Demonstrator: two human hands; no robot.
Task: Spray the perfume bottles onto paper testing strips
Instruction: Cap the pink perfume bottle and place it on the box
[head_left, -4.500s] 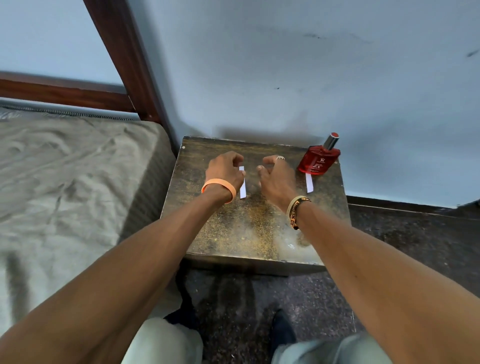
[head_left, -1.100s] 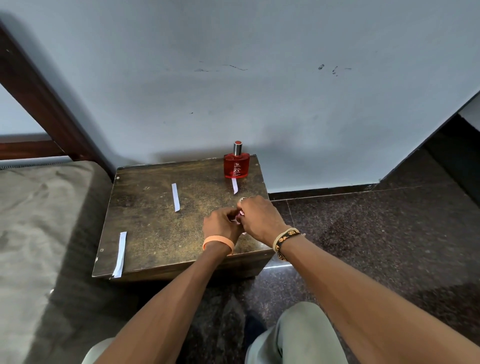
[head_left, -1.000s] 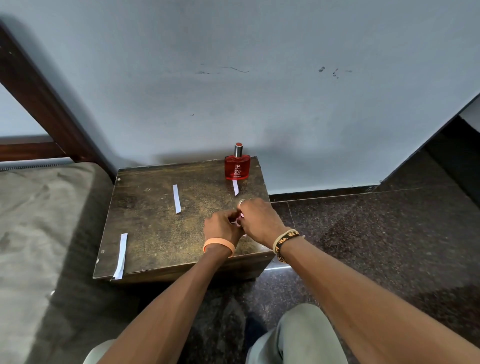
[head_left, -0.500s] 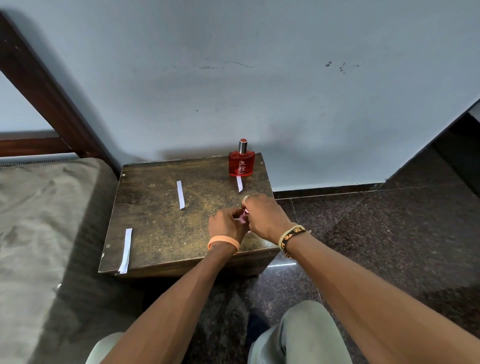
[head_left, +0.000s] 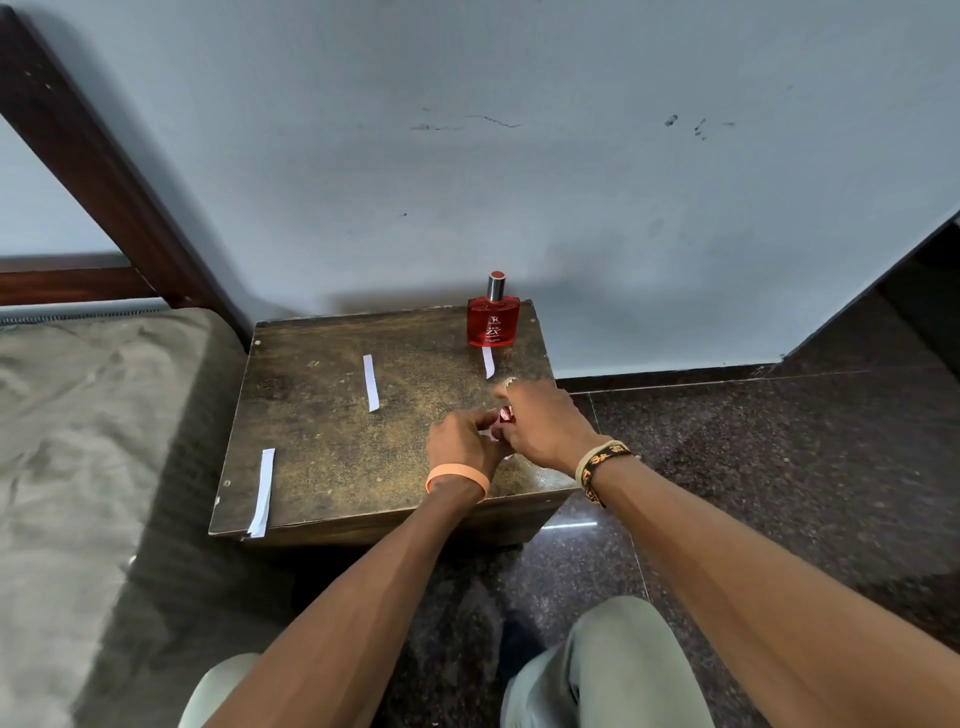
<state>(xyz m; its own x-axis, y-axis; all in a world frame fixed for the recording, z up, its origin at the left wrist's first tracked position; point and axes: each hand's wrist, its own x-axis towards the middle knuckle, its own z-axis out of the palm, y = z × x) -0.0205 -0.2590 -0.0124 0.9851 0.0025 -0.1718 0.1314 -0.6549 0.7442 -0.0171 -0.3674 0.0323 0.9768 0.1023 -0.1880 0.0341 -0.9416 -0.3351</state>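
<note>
A red perfume bottle (head_left: 492, 323) with a silver cap stands upright at the far right corner of the low wooden table (head_left: 332, 467). A white paper strip (head_left: 487, 362) lies just in front of it. A second strip (head_left: 370, 382) lies mid-table and a third strip (head_left: 262, 491) hangs over the near left edge. My left hand (head_left: 460, 441) and my right hand (head_left: 545, 423) meet over the table's near right part. Both are closed around a small red bottle (head_left: 505, 415), which is mostly hidden by my fingers.
A bed with a grey sheet (head_left: 78, 441) and a dark wooden frame (head_left: 104, 171) adjoins the table on the left. A pale blue wall (head_left: 519, 156) rises right behind the table. Dark speckled floor (head_left: 779, 467) spreads to the right. My knees are at the bottom.
Both hands moved from the table's far middle to its near right part and closed on a small red bottle. Over the last second they stay together, with its red top now showing.
</note>
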